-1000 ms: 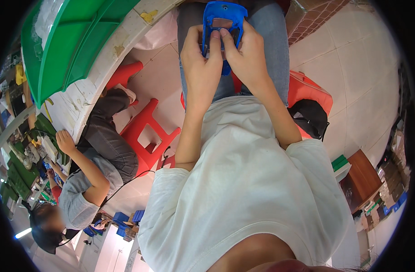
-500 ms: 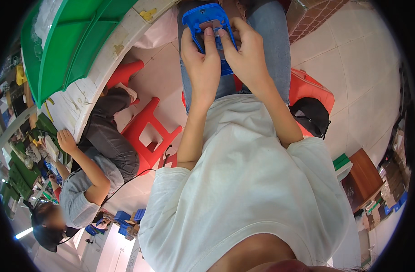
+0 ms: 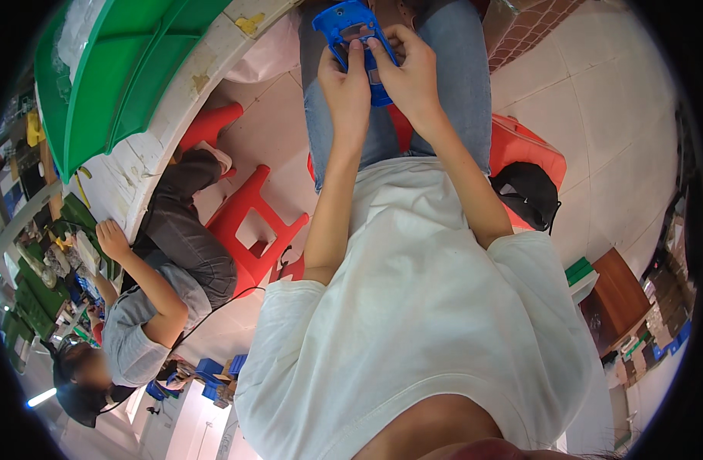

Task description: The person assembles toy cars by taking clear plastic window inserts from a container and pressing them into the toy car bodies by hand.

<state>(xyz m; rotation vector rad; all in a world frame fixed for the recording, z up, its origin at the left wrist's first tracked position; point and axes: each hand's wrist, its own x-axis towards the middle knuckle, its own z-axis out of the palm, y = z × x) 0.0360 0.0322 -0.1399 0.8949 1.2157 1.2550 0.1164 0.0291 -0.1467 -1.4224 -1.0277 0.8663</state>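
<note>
A blue plastic housing [image 3: 341,18] with a rectangular opening in its middle is held above my lap. My left hand [image 3: 344,88] grips its left side, thumb laid over the inside. On the opposite side my right hand [image 3: 407,73] closes round the edge, with its thumb pressing near the middle opening, close to the left thumb. Small parts under the thumbs are too covered to make out. The lower end of the housing shows between my wrists, over my jeans [image 3: 459,84].
To the left is a white worktable edge [image 3: 163,153] with a green bin [image 3: 129,77] on it. A co-worker [image 3: 148,307] sits there beside a red stool [image 3: 255,222]. On my right a black bag or cap [image 3: 526,195] rests against a red stool [image 3: 531,149]. A mesh-patterned box [image 3: 531,31] stands ahead.
Both hands and the blue housing have shifted slightly upward in the picture, away from my body. The grip of both hands stays much the same, with the thumbs still inside the housing.
</note>
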